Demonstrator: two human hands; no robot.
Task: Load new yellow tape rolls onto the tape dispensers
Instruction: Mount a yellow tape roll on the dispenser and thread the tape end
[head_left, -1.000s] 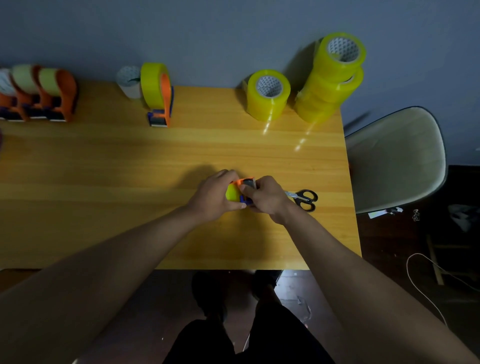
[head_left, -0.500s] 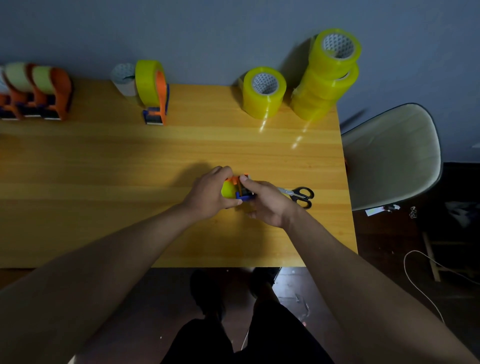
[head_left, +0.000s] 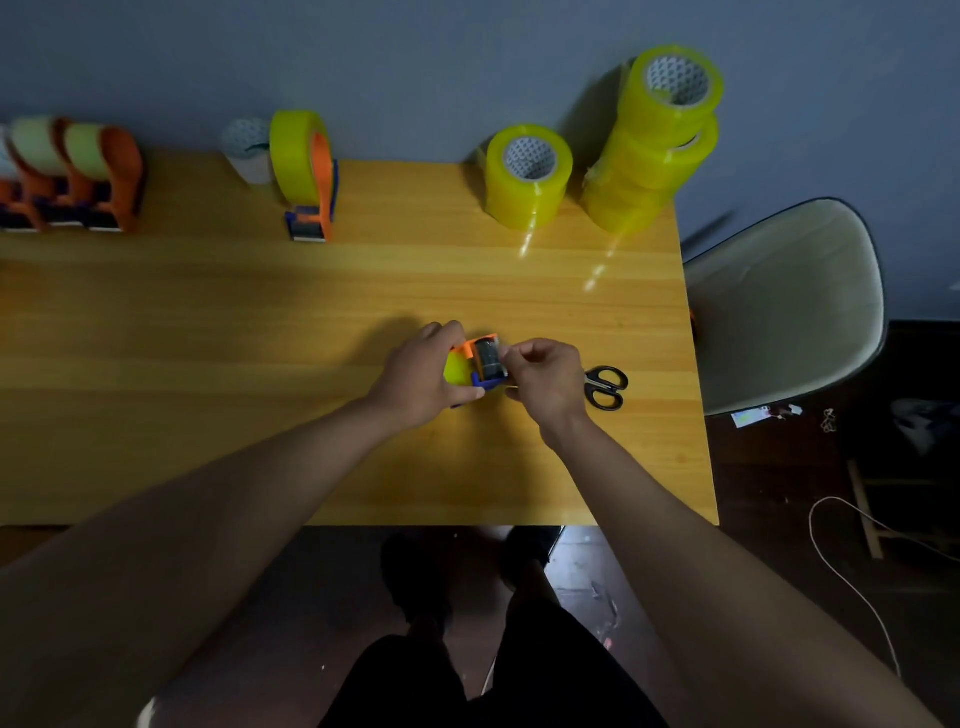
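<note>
Orange dispensers (head_left: 72, 176) with pale rolls stand at the upper left of the frame, and right of them another orange dispenser (head_left: 311, 176) already carries a yellow roll; both look finished. At centre frame the left hand (head_left: 415, 382) wraps its fingers round the dispenser in hand (head_left: 480, 361), which holds a yellow roll and lies on the counter (head_left: 208, 338). The right hand (head_left: 545, 379), touching that dispenser's front end, has its fingers curled together at what seems to be the tape's free end, though the strip itself is too thin to make out. The step appears to be threading the end past the roller to the blade: the left hand should keep the frame steady while the right draws the tape flat and straight, sticky side off the skin, to avoid creases. Scissors (head_left: 605, 387) lie just beside the right hand. Spare yellow rolls (head_left: 527, 179) wait at the upper right.
</note>
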